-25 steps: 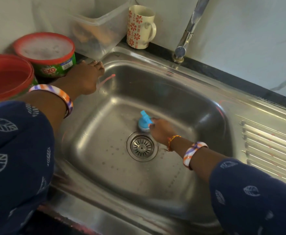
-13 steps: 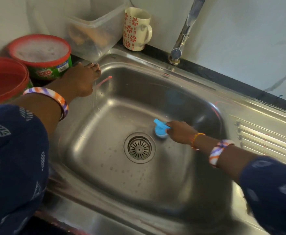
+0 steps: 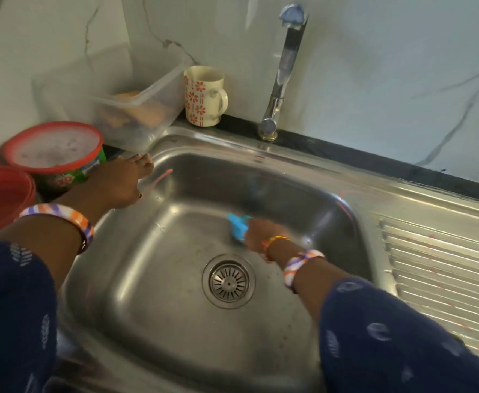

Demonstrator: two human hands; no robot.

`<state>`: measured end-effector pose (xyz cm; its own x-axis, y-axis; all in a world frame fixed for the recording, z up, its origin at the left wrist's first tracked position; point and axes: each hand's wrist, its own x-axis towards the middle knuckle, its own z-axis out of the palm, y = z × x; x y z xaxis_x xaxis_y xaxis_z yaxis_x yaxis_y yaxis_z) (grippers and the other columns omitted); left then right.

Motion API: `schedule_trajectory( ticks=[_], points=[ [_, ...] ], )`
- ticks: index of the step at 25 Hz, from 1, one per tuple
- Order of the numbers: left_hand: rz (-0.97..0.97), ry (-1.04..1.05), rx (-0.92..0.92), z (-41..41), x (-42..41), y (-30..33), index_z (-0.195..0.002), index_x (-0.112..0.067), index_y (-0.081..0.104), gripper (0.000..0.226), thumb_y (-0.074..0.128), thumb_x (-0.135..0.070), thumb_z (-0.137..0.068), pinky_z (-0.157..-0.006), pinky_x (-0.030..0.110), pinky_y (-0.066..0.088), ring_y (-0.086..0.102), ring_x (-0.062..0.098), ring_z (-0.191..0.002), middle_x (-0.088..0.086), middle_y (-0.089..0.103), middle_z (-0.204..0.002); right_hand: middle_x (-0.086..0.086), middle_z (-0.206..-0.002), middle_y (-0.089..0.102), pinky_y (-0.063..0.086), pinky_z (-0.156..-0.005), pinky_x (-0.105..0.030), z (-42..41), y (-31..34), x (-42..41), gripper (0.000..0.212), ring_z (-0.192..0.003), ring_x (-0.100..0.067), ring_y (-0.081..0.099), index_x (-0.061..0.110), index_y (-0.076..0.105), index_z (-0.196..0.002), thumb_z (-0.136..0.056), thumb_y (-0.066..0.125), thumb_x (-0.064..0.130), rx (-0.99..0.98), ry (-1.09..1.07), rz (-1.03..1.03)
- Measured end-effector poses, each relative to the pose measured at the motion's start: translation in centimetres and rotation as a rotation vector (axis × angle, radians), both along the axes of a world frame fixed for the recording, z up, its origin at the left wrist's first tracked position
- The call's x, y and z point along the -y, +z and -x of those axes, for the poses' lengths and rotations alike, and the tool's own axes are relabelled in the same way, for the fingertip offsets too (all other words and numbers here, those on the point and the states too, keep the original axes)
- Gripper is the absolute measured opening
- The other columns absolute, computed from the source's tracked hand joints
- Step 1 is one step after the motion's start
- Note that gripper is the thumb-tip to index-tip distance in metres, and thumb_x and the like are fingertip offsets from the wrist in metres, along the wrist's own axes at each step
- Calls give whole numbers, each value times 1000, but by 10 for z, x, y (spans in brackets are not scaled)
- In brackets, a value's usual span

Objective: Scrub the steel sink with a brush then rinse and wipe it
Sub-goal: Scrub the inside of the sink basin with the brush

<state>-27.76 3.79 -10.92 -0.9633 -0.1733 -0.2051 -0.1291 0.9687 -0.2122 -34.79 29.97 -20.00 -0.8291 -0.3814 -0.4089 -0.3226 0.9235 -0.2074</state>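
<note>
One blue brush (image 3: 237, 227) sits low in the steel sink (image 3: 153, 302), on the basin floor just behind the round drain (image 3: 228, 281). The right hand (image 3: 262, 233) reaches in from the right, its fingers curled round the brush; the hand is blurred. The left hand (image 3: 119, 184) rests flat on the sink's back-left rim, fingers straight and together, holding nothing. Just beyond it a thin pink streak (image 3: 163, 177) shows on the basin wall. On the counter left of the sink stand a red-rimmed tub (image 3: 54, 154) and a red bowl (image 3: 0, 194). Behind them a clear plastic box (image 3: 136, 109) sits beside a flowered mug (image 3: 204, 95). The tap (image 3: 283, 78) rises at the back rim, and the ribbed drainboard (image 3: 442, 268) lies to the right
</note>
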Motion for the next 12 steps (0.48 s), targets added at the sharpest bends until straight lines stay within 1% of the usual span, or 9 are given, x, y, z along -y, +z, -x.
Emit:
schedule_trajectory(
  ticks=[1,3,4,6,8,9,10,12],
  points=[
    [-1,7,5,0,-1,0,-151,-13,11,72,54,-21,-93,-119,34,13,10,19,-147,4,4,-160,-6,-129,59,46,-99,-35,11,-8,-25,48,-116,-27,58,21,54,-128,-89,36,43,-8,-55,-87],
    [-6,28,14,-1,-1,-1,-151,-14,9,74,54,-23,-93,-120,34,13,8,19,-147,3,2,-160,-5,-127,61,48,-98,-37,26,-20,-65,47,-114,-26,59,21,59,-123,-87,35,38,-17,-141,-184],
    [-7,29,20,-1,-3,0,-151,-14,8,74,54,-23,-93,-120,34,13,8,19,-147,3,2,-160,-7,-128,60,47,-99,-37,29,-20,-78,43,-115,-27,59,18,60,-123,-90,37,32,-15,-179,-197],
    [-1,19,23,-1,-5,2,-151,-14,9,73,53,-23,-94,-119,34,14,8,19,-147,3,1,-160,-10,-134,55,44,-102,-34,17,0,-77,40,-119,-29,55,12,53,-130,-95,38,24,5,-250,-165],
    [22,-1,10,-1,-5,4,-151,-14,12,70,51,-23,-94,-118,34,15,10,18,-147,3,3,-160,-12,-132,56,43,-100,-33,8,10,-43,38,-120,-29,55,6,54,-128,-95,41,20,-29,-366,-18],
    [45,-17,6,-1,-4,5,-150,-14,13,68,50,-23,-94,-118,34,16,12,18,-147,3,4,-160,-13,-130,57,43,-99,-33,9,10,-12,36,-120,-29,55,4,55,-125,-95,41,18,-52,-397,60],
    [66,-35,1,-2,-5,5,-150,-14,13,68,50,-24,-94,-118,33,16,13,17,-146,3,6,-159,-14,-129,57,43,-99,-33,3,10,24,35,-122,-29,53,5,56,-124,-95,41,16,-70,-366,123],
    [101,-47,-16,-1,-7,-1,-150,-14,12,68,49,-25,-94,-119,33,14,13,16,-146,3,6,-159,-12,-131,54,37,-103,-32,-16,10,104,35,-125,-28,48,10,53,-128,-95,40,13,-52,-204,259]
  ],
)
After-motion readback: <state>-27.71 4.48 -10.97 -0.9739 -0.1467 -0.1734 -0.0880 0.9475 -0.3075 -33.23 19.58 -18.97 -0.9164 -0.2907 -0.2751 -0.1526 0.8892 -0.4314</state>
